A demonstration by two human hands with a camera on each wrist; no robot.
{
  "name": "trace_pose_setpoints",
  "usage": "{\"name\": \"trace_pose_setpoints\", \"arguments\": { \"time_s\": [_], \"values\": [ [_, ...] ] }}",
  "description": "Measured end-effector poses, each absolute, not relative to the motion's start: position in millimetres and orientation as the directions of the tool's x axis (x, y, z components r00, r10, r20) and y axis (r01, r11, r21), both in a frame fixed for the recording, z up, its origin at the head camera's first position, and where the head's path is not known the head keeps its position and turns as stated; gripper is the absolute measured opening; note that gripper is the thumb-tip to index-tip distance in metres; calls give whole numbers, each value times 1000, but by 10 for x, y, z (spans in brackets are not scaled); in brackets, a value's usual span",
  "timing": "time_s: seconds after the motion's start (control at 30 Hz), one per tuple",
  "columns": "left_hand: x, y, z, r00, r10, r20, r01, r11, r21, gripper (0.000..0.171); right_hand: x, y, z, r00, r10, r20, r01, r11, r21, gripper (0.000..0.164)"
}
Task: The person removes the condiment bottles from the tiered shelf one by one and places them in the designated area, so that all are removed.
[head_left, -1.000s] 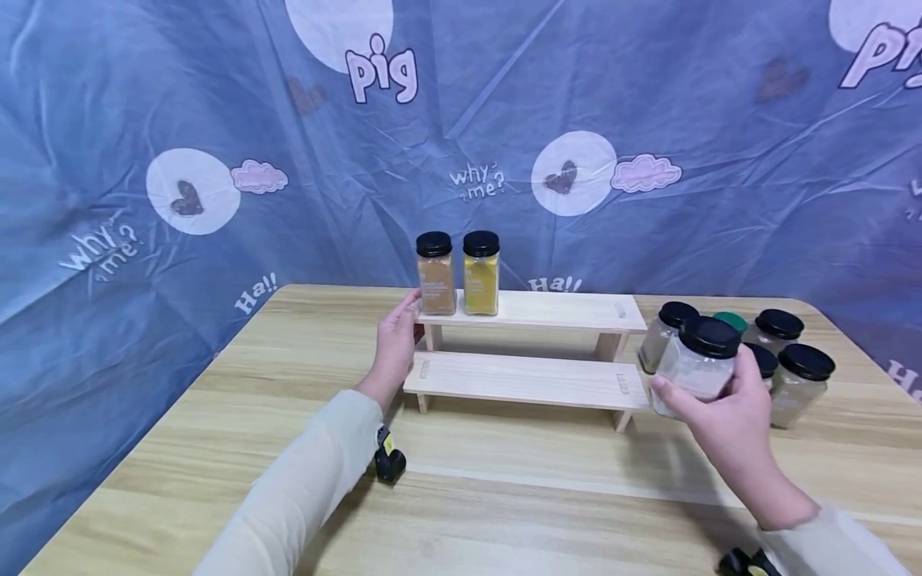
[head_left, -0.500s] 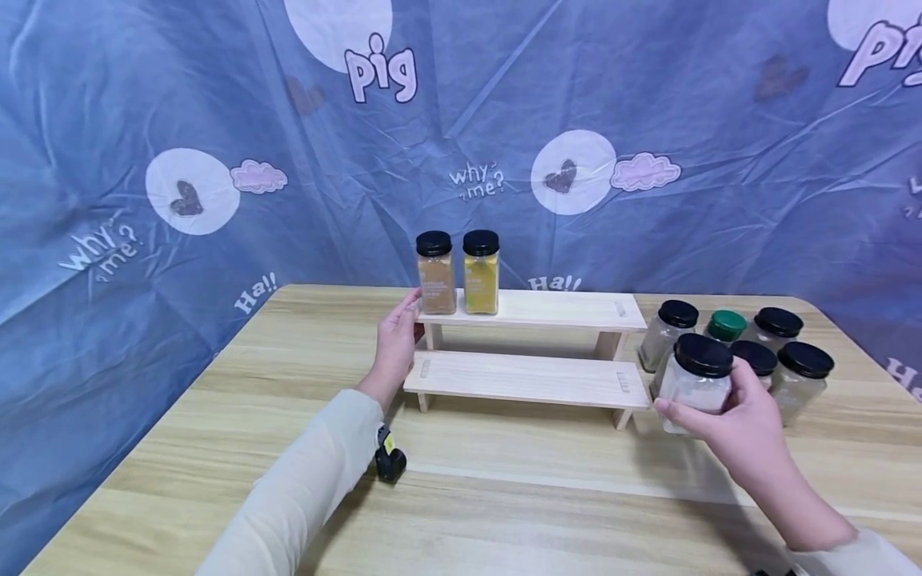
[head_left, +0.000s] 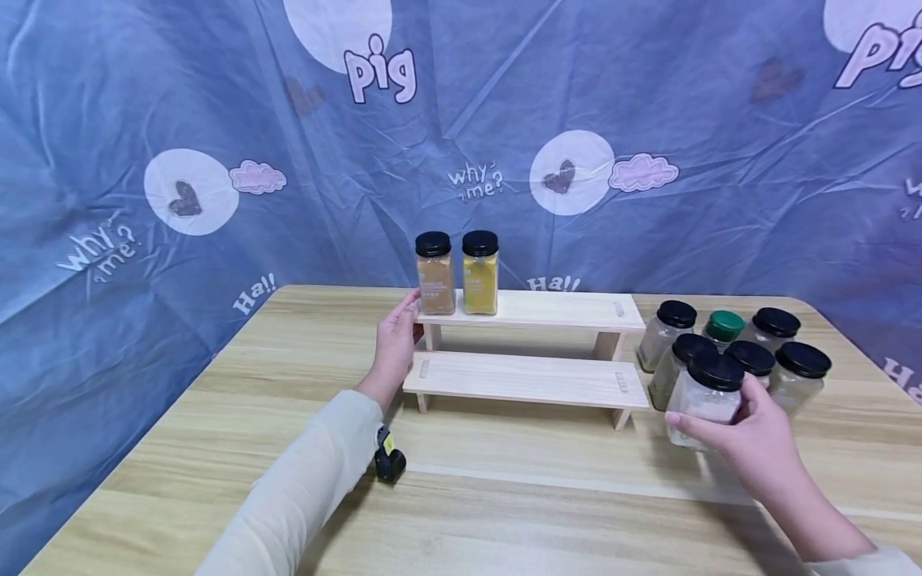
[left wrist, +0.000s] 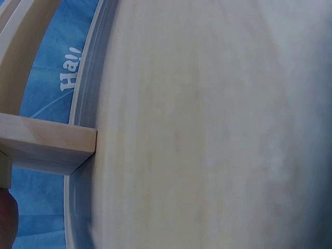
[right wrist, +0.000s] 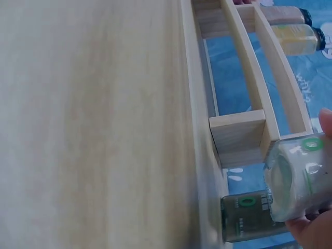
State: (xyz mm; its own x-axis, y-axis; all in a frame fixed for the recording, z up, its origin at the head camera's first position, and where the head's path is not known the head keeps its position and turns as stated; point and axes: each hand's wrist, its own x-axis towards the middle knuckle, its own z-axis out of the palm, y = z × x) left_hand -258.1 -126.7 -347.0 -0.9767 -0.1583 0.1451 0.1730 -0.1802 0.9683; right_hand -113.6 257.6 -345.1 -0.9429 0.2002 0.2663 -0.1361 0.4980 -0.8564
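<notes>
Though only right-wrist shows the jar's (right wrist: 314,176) base (right wrist: 281,184), hands (head_left: 393,342) (head_left: 762,444) grip jar and rack (head_left: 562,310).

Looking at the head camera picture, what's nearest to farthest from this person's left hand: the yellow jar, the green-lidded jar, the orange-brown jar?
1. Orange-brown jar: left end of the upper shelf, beside the left hand.
2. Yellow jar: same shelf, just to the right.
3. Green-lidded jar: beyond the shelf's right end.
</notes>
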Motion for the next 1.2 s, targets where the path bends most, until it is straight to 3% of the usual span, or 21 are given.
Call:
{"name": "trace_pose_setpoints", "arguments": {
  "time_s": [0.43, 1.2],
  "values": [
    [-2575, -1269, -3476, -974, -152, 165, 192, -189, 963, 41, -1177, 2714, -3614, -956, 167, 242, -143, 454, -879, 65],
    [-2583, -1261, -3471, -976, -161, 149, 178, -189, 966, 41, -1184, 2759, -3724, -964, 162, 213, -93, 543, -835, 56]
  ]
}}
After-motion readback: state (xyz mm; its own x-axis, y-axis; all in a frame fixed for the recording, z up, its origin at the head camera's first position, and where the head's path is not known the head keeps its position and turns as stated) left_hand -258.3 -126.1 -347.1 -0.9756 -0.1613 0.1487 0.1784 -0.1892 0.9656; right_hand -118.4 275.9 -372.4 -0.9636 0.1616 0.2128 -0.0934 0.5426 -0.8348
